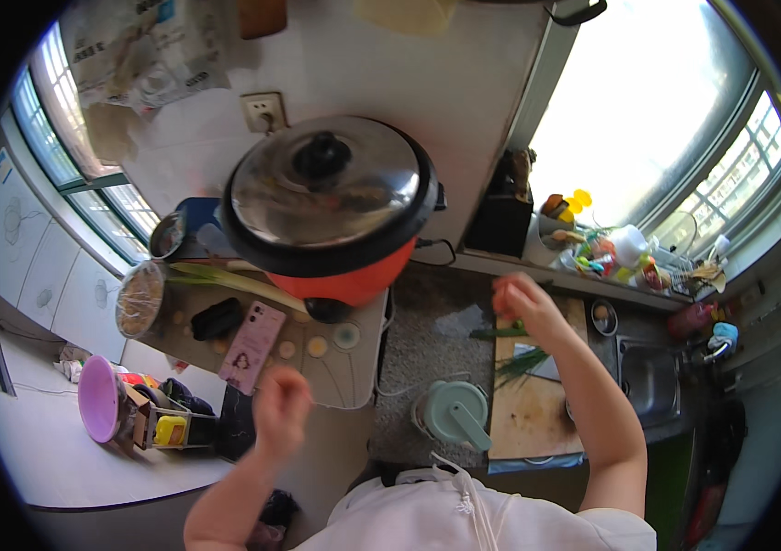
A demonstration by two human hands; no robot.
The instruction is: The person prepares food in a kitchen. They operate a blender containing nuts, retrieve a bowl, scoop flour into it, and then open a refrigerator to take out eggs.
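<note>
My left hand (283,408), blurred and with curled fingers, is over the front edge of a small patterned table, just below a phone in a pink case (252,348). My right hand (522,303) is above the far end of a wooden cutting board (535,420), its fingers bent and blurred. Whether either hand holds anything is unclear. Green leafy stalks (522,366) lie on the board beside a flat pale thing. Left of the board stands a container with a pale green lid (458,412). An orange electric pot (356,275) with a shiny metal lid (327,186) is on the table.
A leek (245,281), a black pouch (217,319) and a bowl covered with plastic film (140,299) are by the pot. A small bowl (603,317) and a steel sink (650,382) lie right of the board. Utensils and packages crowd the windowsill (624,293). A power cord (440,260) runs behind the pot.
</note>
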